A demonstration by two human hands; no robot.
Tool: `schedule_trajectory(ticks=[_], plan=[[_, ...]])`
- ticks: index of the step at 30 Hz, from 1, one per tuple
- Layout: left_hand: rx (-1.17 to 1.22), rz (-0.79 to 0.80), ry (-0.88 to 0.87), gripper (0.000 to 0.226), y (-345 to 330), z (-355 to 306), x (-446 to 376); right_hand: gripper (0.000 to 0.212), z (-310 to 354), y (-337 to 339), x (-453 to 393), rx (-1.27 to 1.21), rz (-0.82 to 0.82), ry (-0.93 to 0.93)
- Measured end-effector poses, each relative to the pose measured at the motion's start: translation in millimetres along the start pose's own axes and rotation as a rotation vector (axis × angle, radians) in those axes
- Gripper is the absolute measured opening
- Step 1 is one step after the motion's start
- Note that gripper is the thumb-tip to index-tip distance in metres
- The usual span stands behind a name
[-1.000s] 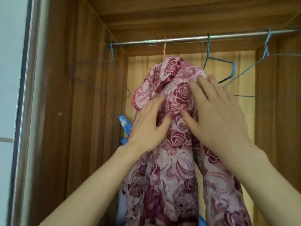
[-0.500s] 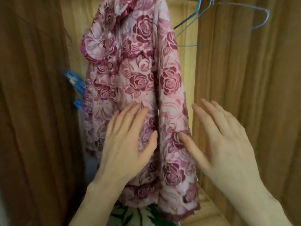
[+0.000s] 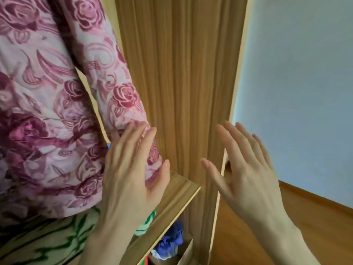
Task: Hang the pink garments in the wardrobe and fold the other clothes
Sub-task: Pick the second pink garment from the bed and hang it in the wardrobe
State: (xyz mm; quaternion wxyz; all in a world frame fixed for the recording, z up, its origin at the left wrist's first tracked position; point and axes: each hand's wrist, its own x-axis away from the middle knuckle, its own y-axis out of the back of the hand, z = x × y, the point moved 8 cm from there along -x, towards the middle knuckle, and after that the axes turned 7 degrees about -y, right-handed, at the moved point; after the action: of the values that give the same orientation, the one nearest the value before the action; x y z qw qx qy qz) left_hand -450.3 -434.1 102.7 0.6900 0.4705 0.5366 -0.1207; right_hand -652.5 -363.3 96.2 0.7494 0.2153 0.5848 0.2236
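At far left the pink garment (image 3: 47, 111) hangs inside the wardrobe (image 3: 177, 73), its sleeve falling along the right side and ending near the shelf edge (image 3: 172, 203). Under its hem lies a cream cloth with green print (image 3: 44, 243), on the shelf. Your left hand (image 3: 131, 180) lies flat against the sleeve's cuff, fingers straight and spread, the grip open and holding nothing. Just right of it the wardrobe's wooden side panel rises, and its front edge runs down between your two hands. Below the shelf edge a bundle of blue cloth (image 3: 172, 240) sits in the lower compartment. Your right hand (image 3: 246, 176) hovers in front of that panel edge, apart from the garment, palm spread, grip open and empty. Right of it there is free room: pale wall (image 3: 298, 92) and wooden floor (image 3: 315, 226). Compared with half a second ago, your view has swung right and lower, the hangers have left the frame, and your left hand has shifted from the garment's front to the sleeve.
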Motion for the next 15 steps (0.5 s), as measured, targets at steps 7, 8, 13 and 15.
schedule_trajectory(ticks=[7, 8, 13, 15], plan=[[0.181, 0.108, -0.056, 0.059, -74.2, -38.5, 11.9, 0.073, -63.1, 19.3, 46.8, 0.258, 0.063, -0.171], [0.202, 0.124, -0.061, 0.059, -85.0, -43.7, 12.6, 0.073, -71.7, 23.3, 51.8, 0.288, 0.064, -0.195], [0.315, 0.191, -0.098, 0.061, -137.0, -71.2, 7.1, 0.075, -112.7, 41.9, 69.0, 0.375, 0.03, -0.306], [0.34, 0.208, -0.13, 0.06, -156.4, -83.0, 0.4, 0.074, -129.7, 45.3, 71.9, 0.405, 0.021, -0.348]])
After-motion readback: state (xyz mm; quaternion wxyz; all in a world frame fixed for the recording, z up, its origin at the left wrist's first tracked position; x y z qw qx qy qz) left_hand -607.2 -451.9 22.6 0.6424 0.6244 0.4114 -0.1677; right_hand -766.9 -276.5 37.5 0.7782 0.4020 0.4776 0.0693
